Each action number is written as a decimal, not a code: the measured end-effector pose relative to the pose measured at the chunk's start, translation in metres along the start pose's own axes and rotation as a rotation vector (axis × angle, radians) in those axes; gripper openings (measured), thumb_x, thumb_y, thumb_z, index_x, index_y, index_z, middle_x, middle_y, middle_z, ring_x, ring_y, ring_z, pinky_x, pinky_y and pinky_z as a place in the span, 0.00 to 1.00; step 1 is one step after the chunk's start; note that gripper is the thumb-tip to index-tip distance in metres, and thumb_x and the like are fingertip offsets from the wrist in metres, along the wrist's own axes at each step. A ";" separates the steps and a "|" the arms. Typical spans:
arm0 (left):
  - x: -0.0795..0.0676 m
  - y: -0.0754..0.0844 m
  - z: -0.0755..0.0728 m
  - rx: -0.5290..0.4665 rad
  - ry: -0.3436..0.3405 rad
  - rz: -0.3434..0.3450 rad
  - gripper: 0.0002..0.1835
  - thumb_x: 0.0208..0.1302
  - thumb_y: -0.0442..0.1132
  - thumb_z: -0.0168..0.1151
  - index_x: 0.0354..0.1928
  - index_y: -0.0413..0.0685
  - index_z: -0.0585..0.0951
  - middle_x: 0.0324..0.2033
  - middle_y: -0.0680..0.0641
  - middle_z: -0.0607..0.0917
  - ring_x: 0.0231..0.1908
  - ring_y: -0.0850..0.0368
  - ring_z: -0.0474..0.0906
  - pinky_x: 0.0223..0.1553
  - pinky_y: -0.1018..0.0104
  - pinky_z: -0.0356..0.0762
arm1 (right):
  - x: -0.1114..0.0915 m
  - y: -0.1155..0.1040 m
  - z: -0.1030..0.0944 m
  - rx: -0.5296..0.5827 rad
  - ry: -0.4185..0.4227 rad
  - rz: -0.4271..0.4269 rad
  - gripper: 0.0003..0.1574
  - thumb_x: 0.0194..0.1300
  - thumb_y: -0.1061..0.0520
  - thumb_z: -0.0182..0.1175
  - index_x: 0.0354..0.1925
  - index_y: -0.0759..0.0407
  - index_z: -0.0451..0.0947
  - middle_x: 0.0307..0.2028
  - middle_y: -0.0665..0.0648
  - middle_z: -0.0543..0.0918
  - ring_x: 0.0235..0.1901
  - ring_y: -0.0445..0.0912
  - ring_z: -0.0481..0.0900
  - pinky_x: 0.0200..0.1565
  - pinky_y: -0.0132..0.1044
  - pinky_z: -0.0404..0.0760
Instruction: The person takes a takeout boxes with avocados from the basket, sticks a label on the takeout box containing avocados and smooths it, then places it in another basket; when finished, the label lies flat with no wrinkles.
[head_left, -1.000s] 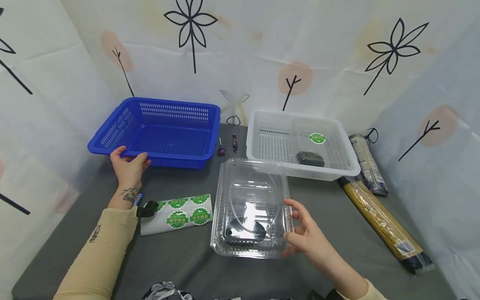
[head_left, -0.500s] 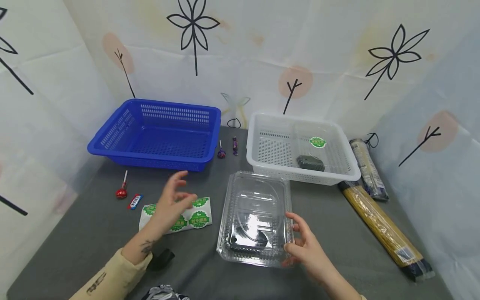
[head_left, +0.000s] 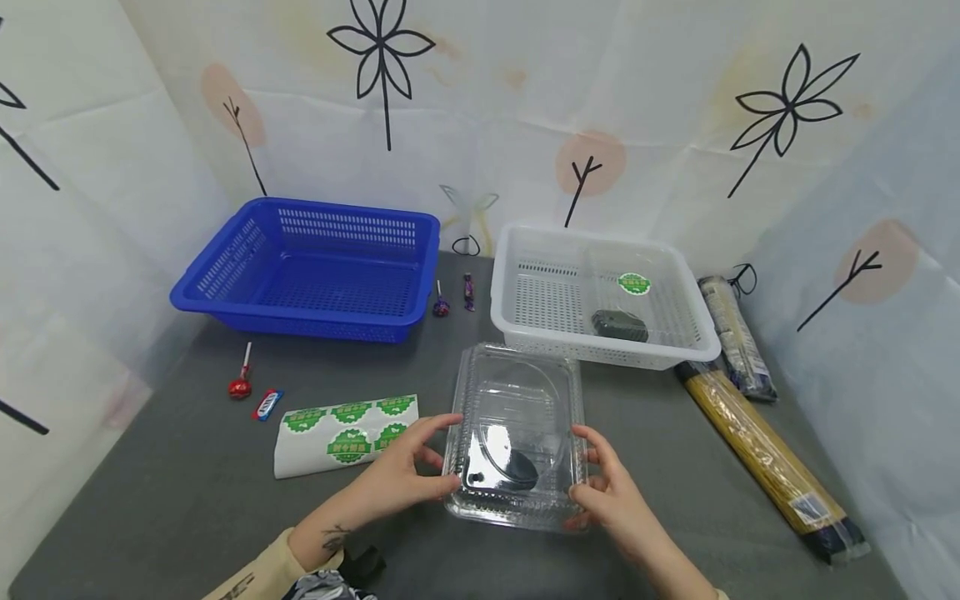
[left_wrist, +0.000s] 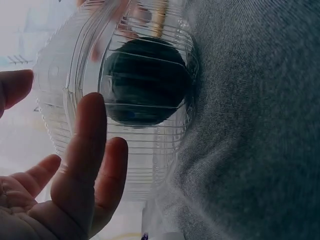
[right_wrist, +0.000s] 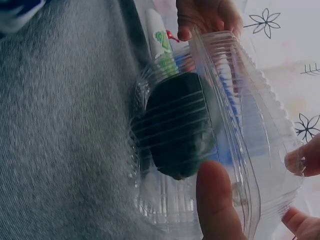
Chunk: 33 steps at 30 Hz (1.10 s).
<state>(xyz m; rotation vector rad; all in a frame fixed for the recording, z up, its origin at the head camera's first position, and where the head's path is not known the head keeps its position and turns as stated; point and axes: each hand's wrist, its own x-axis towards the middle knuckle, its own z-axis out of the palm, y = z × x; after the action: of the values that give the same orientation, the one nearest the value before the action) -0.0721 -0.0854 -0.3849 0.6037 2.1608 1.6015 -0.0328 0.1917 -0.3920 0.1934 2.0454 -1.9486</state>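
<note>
A clear plastic clamshell container [head_left: 517, 392] stands closed on the grey cloth between my hands. Inside it lies a dark, oval item [right_wrist: 177, 125], avocado-like in shape, seen through ribbed walls. My right hand [head_left: 618, 492] grips the container's right side, thumb near the front and fingers along the rim. My left hand [head_left: 405, 471] is at the left side, index finger and thumb touching the edge, the fingers spread in the left wrist view. A sheet of green-and-white round stickers [head_left: 348, 429] lies just left of the container, beside my left hand.
A blue basket [head_left: 300, 325] and a white basket [head_left: 592, 354] stand at the back. The white one holds a stickered clear container. Two lollipops [head_left: 240, 387] [head_left: 441, 308] and small wrapped sweets [head_left: 267, 405] [head_left: 468, 292] lie about. Noodle packs [head_left: 765, 458] [head_left: 738, 337] lie right.
My left hand has left the blue basket's front edge and come across the stickers to the container's left side. The container shifted slightly toward me with my right hand on it.
</note>
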 end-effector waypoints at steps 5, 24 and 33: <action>0.007 -0.018 0.005 -0.115 0.003 -0.034 0.39 0.48 0.34 0.65 0.62 0.54 0.59 0.58 0.41 0.58 0.34 0.52 0.77 0.24 0.63 0.78 | 0.000 -0.001 -0.003 -0.041 0.001 -0.001 0.48 0.44 0.73 0.50 0.62 0.46 0.49 0.49 0.65 0.51 0.24 0.45 0.68 0.23 0.50 0.78; -0.046 -0.028 -0.093 0.639 0.420 -0.378 0.42 0.52 0.64 0.51 0.59 0.38 0.60 0.50 0.29 0.67 0.46 0.33 0.65 0.37 0.43 0.67 | -0.008 -0.007 -0.033 -0.495 0.470 -0.352 0.14 0.58 0.60 0.56 0.44 0.57 0.72 0.41 0.54 0.76 0.32 0.36 0.73 0.22 0.32 0.75; -0.059 -0.063 -0.108 0.520 0.435 -0.583 0.55 0.49 0.65 0.53 0.63 0.30 0.43 0.49 0.22 0.63 0.47 0.30 0.64 0.38 0.43 0.67 | 0.003 0.001 -0.018 -0.582 0.340 -0.244 0.28 0.53 0.47 0.61 0.50 0.56 0.68 0.32 0.52 0.75 0.22 0.39 0.71 0.19 0.31 0.70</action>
<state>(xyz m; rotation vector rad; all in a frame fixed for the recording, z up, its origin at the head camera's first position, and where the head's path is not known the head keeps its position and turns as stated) -0.0888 -0.2202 -0.4128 -0.2769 2.7452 0.9127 -0.0376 0.2093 -0.3929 0.1511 2.8809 -1.4172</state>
